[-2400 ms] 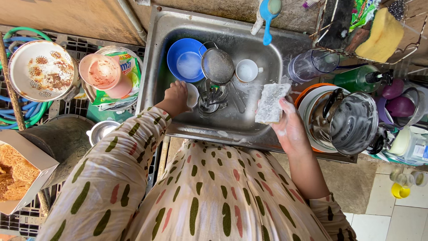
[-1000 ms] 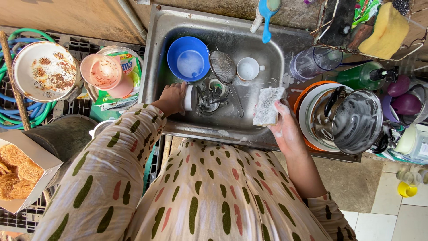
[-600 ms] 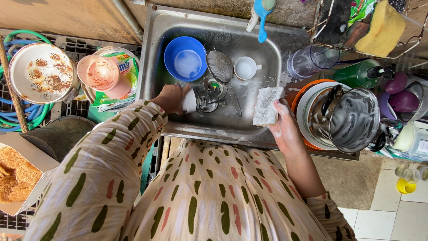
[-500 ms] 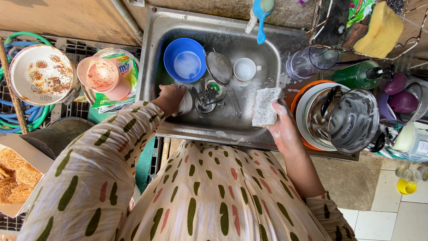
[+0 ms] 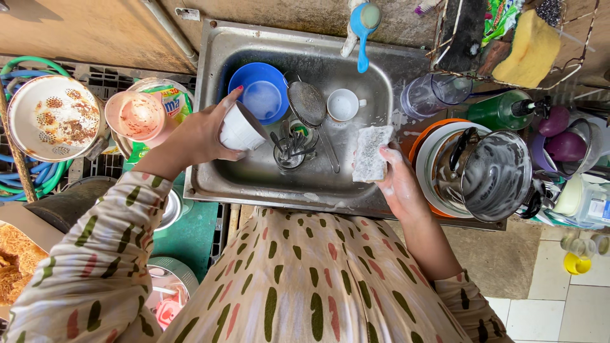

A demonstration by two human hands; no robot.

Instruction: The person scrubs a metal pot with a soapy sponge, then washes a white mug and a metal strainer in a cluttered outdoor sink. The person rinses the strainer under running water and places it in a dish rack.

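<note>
The left hand (image 5: 197,136) is wrapped around a small white cup (image 5: 240,129), likely light, hard, slippery when wet, breakable; gripping its body looks safest. The right hand (image 5: 399,184) pinches a soft soapy sponge (image 5: 371,153) at the cup's three o'clock, above the steel sink (image 5: 222,181).

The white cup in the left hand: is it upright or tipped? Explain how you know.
Tipped: the white cup lies sideways in the left hand.

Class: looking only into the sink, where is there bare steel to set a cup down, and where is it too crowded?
Bare steel: the sink floor's near strip, from below the white cup in the left hand toward the sponge in the right hand. Also the far right corner beyond the mug. Crowded: blue bowl, strainer and utensil holder fill the middle.
</note>
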